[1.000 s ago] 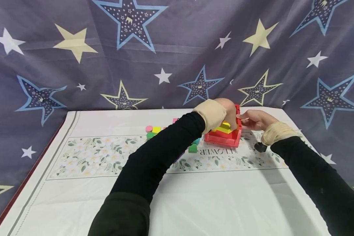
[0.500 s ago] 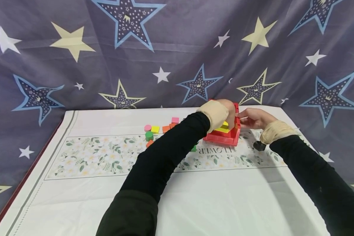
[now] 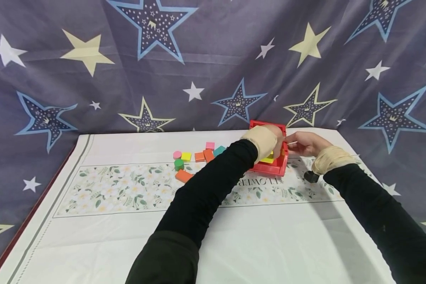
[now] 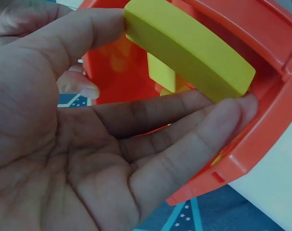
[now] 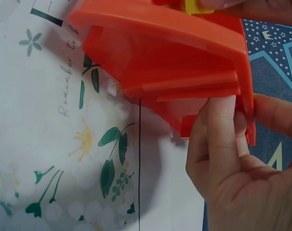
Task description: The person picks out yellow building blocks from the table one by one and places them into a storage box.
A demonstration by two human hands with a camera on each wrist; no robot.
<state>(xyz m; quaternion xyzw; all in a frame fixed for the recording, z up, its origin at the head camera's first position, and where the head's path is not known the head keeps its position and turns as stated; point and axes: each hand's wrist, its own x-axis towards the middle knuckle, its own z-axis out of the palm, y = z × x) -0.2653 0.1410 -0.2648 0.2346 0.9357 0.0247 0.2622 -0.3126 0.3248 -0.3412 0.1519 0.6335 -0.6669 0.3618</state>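
Observation:
A red plastic box stands on the right half of the table. My left hand reaches over it from the left. In the left wrist view, the thumb and fingers pinch a long yellow block at its two ends, over the box's open side. Behind it a smaller yellow block sits inside the box. At the box's right side, my right hand grips its wall, thumb and fingers on either side of the red edge in the right wrist view.
Left of the box lie several loose blocks, among them a green cylinder, an orange block, a yellow block and a pink block. A star-patterned curtain hangs behind the white table.
My left forearm and hand have shifted slightly right, uncovering more of the loose blocks and the box's far rim. The right hand keeps its grip on the box almost unmoved.

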